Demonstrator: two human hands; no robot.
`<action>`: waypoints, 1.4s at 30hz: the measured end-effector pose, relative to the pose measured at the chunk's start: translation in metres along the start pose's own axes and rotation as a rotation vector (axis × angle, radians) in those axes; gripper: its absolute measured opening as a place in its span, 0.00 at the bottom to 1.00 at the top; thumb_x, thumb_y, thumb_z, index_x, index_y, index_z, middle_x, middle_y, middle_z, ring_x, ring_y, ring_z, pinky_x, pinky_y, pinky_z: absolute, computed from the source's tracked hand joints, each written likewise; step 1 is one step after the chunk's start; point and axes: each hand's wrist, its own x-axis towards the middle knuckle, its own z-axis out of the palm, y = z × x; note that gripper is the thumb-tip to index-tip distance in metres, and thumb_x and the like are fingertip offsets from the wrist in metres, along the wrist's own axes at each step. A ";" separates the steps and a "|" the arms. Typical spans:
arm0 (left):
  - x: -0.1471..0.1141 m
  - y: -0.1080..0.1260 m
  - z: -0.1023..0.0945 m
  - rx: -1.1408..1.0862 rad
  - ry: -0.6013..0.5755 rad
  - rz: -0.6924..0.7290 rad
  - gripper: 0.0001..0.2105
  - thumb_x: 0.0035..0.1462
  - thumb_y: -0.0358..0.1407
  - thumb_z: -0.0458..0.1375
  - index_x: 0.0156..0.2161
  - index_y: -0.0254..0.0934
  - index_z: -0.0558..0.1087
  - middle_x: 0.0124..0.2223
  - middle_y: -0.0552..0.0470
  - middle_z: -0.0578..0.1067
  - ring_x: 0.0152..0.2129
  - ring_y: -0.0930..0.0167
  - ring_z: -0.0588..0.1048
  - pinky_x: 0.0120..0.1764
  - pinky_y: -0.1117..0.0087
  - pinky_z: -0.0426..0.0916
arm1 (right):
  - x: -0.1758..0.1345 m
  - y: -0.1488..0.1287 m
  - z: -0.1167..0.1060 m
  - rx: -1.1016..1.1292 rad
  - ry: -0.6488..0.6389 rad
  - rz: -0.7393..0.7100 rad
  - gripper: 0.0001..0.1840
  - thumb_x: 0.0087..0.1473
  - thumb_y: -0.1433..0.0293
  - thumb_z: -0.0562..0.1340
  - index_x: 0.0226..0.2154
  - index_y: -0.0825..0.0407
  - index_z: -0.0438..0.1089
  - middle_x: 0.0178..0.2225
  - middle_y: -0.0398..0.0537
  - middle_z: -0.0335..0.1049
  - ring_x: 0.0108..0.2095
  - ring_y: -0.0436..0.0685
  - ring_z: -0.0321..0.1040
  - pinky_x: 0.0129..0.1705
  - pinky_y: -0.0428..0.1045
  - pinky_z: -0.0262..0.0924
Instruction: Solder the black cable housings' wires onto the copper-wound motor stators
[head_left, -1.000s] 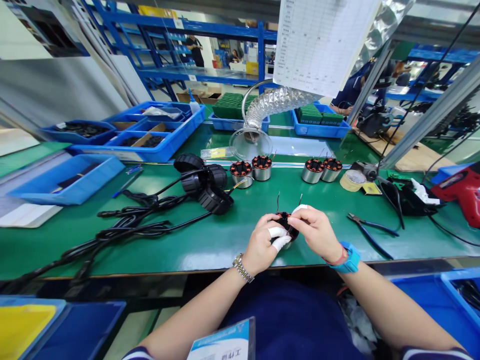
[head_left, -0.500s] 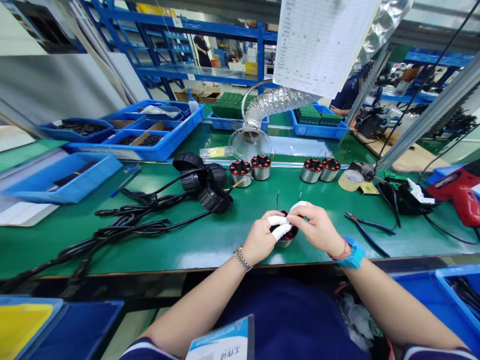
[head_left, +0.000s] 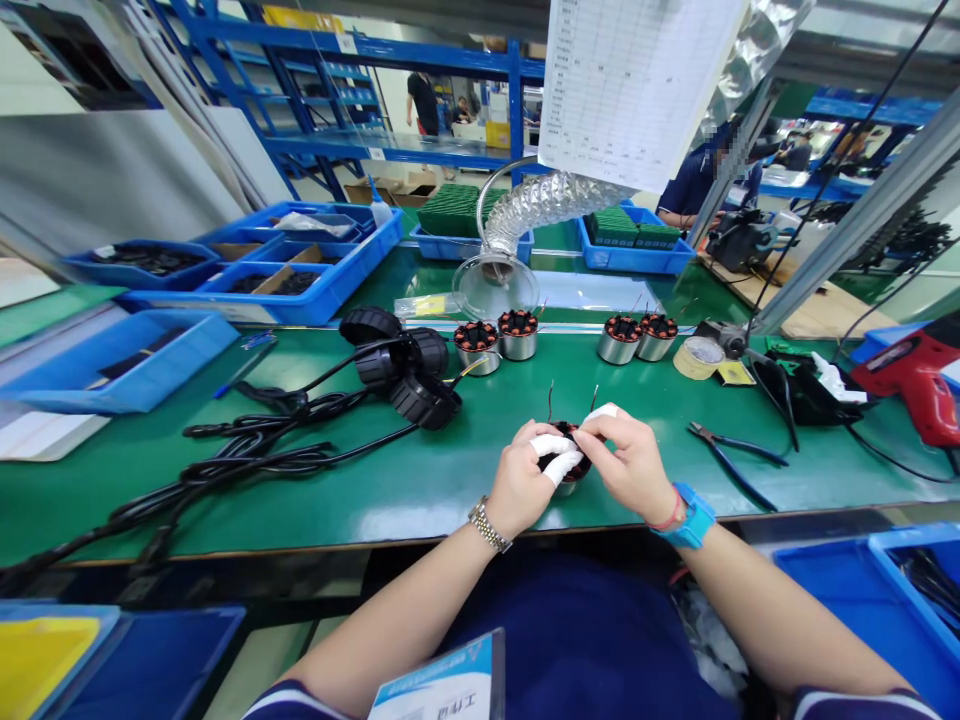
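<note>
A motor stator (head_left: 568,488), a silver metal cylinder with black and copper windings on top, stands on the green bench in front of me. Two thin wires rise from its far side. My left hand (head_left: 521,480) is closed at its left side, with white-covered fingertips pressed on the windings. From the right, my right hand (head_left: 630,462) reaches over the same stator, thumb and finger pinched together at its top. Whatever lies in that pinch is too small and hidden to make out.
Further back stand several similar stators (head_left: 477,350). Black cables with round black caps (head_left: 424,400) lie to the left, pliers (head_left: 739,455) to the right. A red heat gun (head_left: 919,375) is at the right edge. Under a silver duct, a clear funnel (head_left: 495,290) hangs behind.
My right fingers have shifted slightly over the stator, while my left hand stays in place on it. The whole view has moved a little, and a person in the background has changed position.
</note>
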 end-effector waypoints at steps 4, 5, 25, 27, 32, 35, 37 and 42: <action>0.000 0.002 0.002 -0.049 -0.014 -0.030 0.04 0.50 0.33 0.58 0.28 0.37 0.74 0.33 0.50 0.74 0.35 0.69 0.71 0.51 0.61 0.60 | 0.002 0.011 -0.015 0.031 -0.069 0.038 0.13 0.56 0.65 0.53 0.30 0.51 0.71 0.31 0.46 0.72 0.33 0.52 0.66 0.38 0.49 0.60; -0.001 0.003 0.002 -0.089 -0.021 -0.060 0.04 0.50 0.33 0.58 0.29 0.37 0.74 0.34 0.50 0.74 0.35 0.69 0.71 0.48 0.63 0.63 | 0.001 0.022 -0.024 -0.013 -0.085 0.046 0.14 0.57 0.63 0.52 0.35 0.51 0.71 0.36 0.47 0.72 0.38 0.53 0.67 0.42 0.49 0.60; 0.004 0.011 0.006 -0.252 -0.023 -0.262 0.07 0.49 0.36 0.59 0.31 0.37 0.76 0.38 0.48 0.74 0.35 0.69 0.72 0.43 0.68 0.65 | -0.072 0.140 -0.120 -1.018 -0.129 0.306 0.22 0.60 0.60 0.44 0.45 0.58 0.62 0.37 0.57 0.67 0.39 0.59 0.65 0.39 0.51 0.59; 0.004 0.011 0.006 -0.257 -0.024 -0.263 0.06 0.49 0.37 0.59 0.31 0.37 0.76 0.37 0.49 0.75 0.35 0.69 0.72 0.43 0.68 0.65 | -0.057 0.103 -0.106 -0.891 -0.104 0.130 0.22 0.57 0.57 0.50 0.46 0.54 0.62 0.40 0.55 0.66 0.38 0.59 0.65 0.37 0.50 0.60; 0.003 0.015 0.005 -0.249 -0.031 -0.278 0.06 0.48 0.36 0.59 0.31 0.36 0.77 0.36 0.48 0.74 0.35 0.69 0.72 0.43 0.68 0.65 | -0.027 0.035 -0.073 -0.705 -0.240 -0.160 0.22 0.56 0.58 0.53 0.48 0.53 0.62 0.39 0.55 0.64 0.37 0.57 0.64 0.37 0.51 0.60; 0.002 0.016 0.003 -0.256 -0.038 -0.267 0.06 0.48 0.36 0.59 0.30 0.36 0.77 0.35 0.48 0.74 0.35 0.68 0.72 0.43 0.68 0.65 | -0.018 0.028 -0.067 -0.692 -0.288 -0.225 0.23 0.56 0.58 0.53 0.49 0.54 0.63 0.38 0.55 0.65 0.38 0.58 0.62 0.40 0.53 0.58; 0.002 0.016 0.003 -0.271 -0.045 -0.262 0.06 0.49 0.36 0.59 0.30 0.36 0.77 0.35 0.48 0.73 0.35 0.68 0.72 0.43 0.68 0.65 | -0.014 0.028 -0.067 -0.703 -0.302 -0.254 0.24 0.55 0.57 0.53 0.49 0.54 0.63 0.38 0.54 0.65 0.37 0.58 0.62 0.41 0.54 0.57; 0.002 0.015 0.004 -0.316 -0.051 -0.252 0.06 0.48 0.35 0.59 0.30 0.36 0.77 0.36 0.48 0.72 0.34 0.68 0.71 0.41 0.68 0.66 | -0.009 0.022 -0.066 -0.767 -0.305 -0.303 0.24 0.56 0.56 0.52 0.49 0.53 0.64 0.37 0.55 0.65 0.38 0.59 0.61 0.42 0.55 0.53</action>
